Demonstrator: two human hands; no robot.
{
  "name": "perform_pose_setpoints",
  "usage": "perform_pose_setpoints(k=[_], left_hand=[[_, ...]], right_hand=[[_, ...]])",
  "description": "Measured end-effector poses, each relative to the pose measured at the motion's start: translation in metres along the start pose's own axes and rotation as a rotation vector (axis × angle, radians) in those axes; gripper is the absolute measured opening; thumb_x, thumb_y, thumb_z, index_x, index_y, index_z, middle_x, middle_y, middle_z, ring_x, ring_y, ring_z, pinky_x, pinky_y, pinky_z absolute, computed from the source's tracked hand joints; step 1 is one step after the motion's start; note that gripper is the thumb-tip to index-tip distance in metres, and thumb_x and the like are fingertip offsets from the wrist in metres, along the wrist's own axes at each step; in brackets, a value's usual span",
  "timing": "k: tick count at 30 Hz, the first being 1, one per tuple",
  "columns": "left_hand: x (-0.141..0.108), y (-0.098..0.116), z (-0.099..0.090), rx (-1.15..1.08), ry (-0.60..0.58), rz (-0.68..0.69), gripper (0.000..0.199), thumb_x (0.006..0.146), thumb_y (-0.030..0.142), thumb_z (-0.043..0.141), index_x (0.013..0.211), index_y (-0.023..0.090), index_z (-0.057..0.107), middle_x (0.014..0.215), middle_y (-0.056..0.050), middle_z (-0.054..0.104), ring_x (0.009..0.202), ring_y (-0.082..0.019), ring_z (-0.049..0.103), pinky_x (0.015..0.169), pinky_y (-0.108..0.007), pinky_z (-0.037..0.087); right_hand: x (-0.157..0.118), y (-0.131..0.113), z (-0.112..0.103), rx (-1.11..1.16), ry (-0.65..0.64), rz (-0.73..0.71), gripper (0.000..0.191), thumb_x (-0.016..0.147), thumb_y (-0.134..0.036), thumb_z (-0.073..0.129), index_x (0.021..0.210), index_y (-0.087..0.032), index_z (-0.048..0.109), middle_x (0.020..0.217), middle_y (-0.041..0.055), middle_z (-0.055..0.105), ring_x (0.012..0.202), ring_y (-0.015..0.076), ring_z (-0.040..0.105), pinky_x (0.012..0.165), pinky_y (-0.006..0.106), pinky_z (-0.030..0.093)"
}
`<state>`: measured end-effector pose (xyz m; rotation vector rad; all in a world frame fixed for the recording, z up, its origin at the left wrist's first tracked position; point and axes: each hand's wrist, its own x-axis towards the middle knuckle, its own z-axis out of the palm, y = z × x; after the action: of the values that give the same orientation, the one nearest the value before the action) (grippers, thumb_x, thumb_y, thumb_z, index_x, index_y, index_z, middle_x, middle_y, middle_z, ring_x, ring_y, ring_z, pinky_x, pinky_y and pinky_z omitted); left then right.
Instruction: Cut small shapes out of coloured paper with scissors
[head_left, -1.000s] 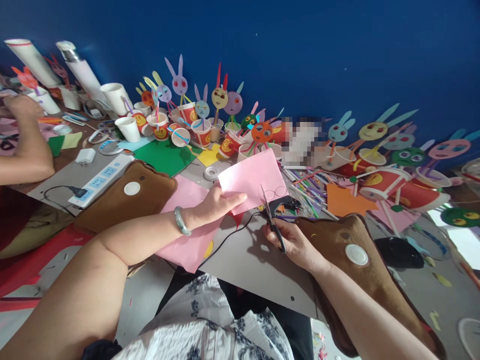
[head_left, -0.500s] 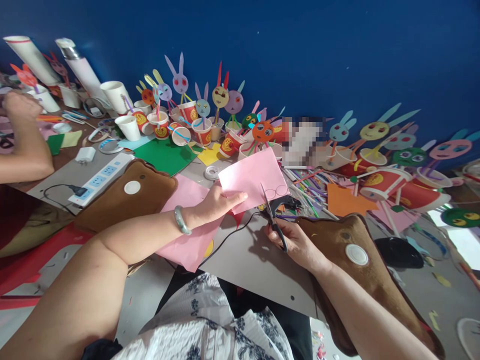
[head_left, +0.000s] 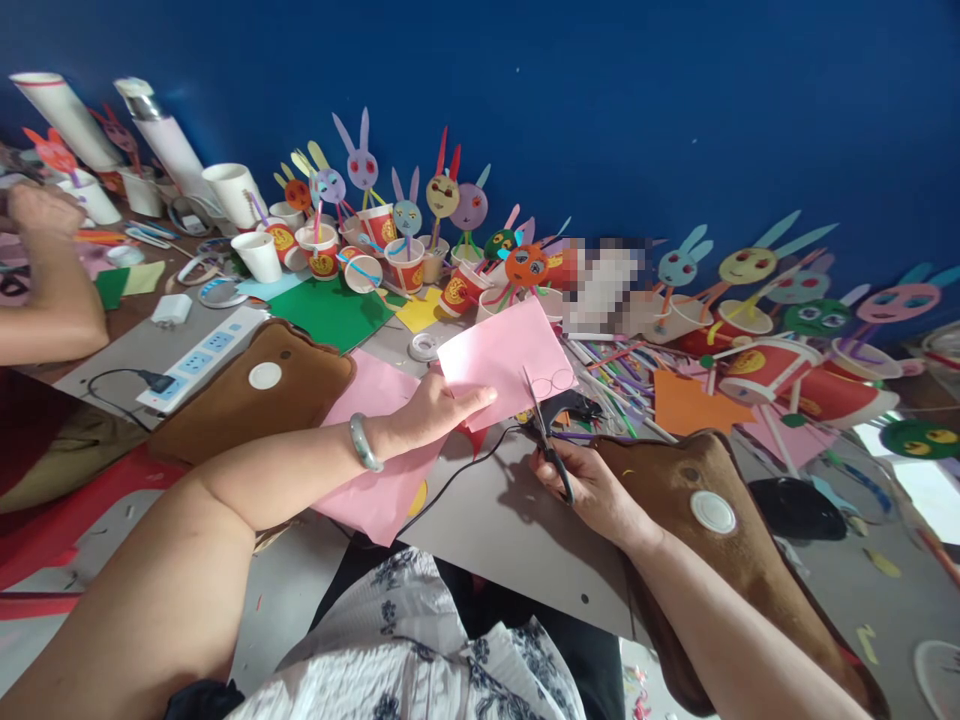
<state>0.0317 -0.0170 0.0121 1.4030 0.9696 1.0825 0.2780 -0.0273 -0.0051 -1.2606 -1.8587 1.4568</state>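
Note:
My left hand [head_left: 442, 405] pinches a folded-looking sheet of pink paper [head_left: 502, 350] by its lower left part, thumb on top. Drawn outlines of rounded shapes sit near the sheet's lower right corner. Scissors [head_left: 551, 450] with dark handles are in my right hand [head_left: 589, 485], fingers wrapped round the handles. Their blades reach up over the paper's lower edge, just left of the drawn outlines. Under my left forearm lies a larger pink sheet [head_left: 375, 500]. Behind the scissors is a black tool [head_left: 566, 408] with a cord, partly hidden.
Paper cups with rabbit-faced figures [head_left: 405, 215] line the blue wall. Brown plush cushions lie left [head_left: 247, 400] and right [head_left: 697, 560]. A power strip [head_left: 202, 355], green paper [head_left: 334, 305], orange paper [head_left: 697, 400] and colourful sticks [head_left: 622, 385] cover the table. Another person's arm [head_left: 45, 270] is at far left.
Almost nothing differs. The view has shifted very slightly; both hands, the pink paper and the scissors keep nearly the same places.

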Motion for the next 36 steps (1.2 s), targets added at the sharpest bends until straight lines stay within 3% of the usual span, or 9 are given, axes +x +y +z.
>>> perform_pose_setpoints(k=[11,17,24,30,36], left_hand=[[0.001,0.002,0.004,-0.039,-0.014,0.016,0.049,0.088,0.044,0.062,0.052,0.018,0.043,0.053,0.002,0.047,0.056,-0.009,0.046,0.065,-0.028,0.041],[0.003,-0.005,0.004,-0.067,-0.080,-0.008,0.033,0.082,0.045,0.071,0.073,0.015,0.062,0.068,-0.002,0.062,0.061,-0.010,0.053,0.062,-0.024,0.045],[0.005,-0.001,0.003,-0.115,-0.086,-0.057,0.032,0.084,0.039,0.065,0.065,0.015,0.056,0.057,0.002,0.050,0.052,-0.007,0.043,0.052,-0.023,0.036],[0.006,0.011,-0.003,-0.173,0.067,-0.110,0.024,0.081,0.024,0.053,0.058,0.017,0.049,0.054,0.001,0.049,0.052,-0.008,0.043,0.051,-0.022,0.032],[0.009,0.013,-0.006,-0.310,0.209,-0.157,0.032,0.081,0.028,0.054,0.057,0.020,0.035,0.053,0.002,0.046,0.053,-0.008,0.043,0.053,-0.022,0.036]], right_hand=[[0.000,0.001,0.000,-0.007,0.022,-0.013,0.063,0.077,-0.080,0.062,0.067,-0.019,0.052,0.056,-0.0047,0.042,0.054,0.0094,0.034,0.049,0.025,0.027],[0.001,0.004,0.000,0.009,0.035,-0.021,0.064,0.076,-0.081,0.062,0.066,-0.019,0.051,0.055,-0.0050,0.041,0.052,0.0088,0.033,0.048,0.025,0.025],[0.001,-0.002,0.001,0.002,0.045,-0.020,0.060,0.077,-0.076,0.066,0.065,-0.019,0.051,0.055,-0.0046,0.043,0.053,0.0092,0.036,0.049,0.025,0.029],[0.000,-0.010,0.002,0.072,0.002,-0.028,0.055,0.075,-0.071,0.071,0.070,-0.019,0.054,0.064,-0.0021,0.052,0.058,0.0111,0.043,0.055,0.026,0.040],[0.001,-0.010,-0.003,0.086,0.003,-0.004,0.057,0.070,-0.072,0.075,0.075,-0.018,0.058,0.068,0.0003,0.057,0.059,0.0120,0.048,0.054,0.026,0.042]])
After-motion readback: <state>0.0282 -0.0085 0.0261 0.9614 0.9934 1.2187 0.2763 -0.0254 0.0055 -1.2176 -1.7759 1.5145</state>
